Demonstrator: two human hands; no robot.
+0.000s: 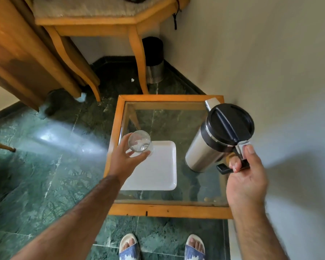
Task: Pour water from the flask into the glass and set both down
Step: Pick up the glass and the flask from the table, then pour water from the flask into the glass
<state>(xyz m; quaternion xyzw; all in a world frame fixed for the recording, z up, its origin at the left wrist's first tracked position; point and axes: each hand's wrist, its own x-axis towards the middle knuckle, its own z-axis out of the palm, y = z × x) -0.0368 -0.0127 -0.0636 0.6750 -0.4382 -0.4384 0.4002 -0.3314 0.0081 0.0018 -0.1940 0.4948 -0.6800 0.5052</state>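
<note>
My left hand (124, 160) grips a clear drinking glass (139, 141) from the side, holding it upright above the left edge of a white tray (161, 171). My right hand (246, 177) is closed around the black handle of a steel flask (210, 147) with a black lid, thumb on the silver lever at the top. The flask hangs above the right side of the small glass-topped table (169, 210), its spout pointing away from me. Glass and flask are well apart. No water stream is visible.
The table has an orange wooden frame and stands against a white wall (270, 62) on the right. A wooden side table (109, 21) and a small metal bin (154, 61) stand behind it. Green marble floor (45, 175) lies to the left; my sandalled feet are at the bottom.
</note>
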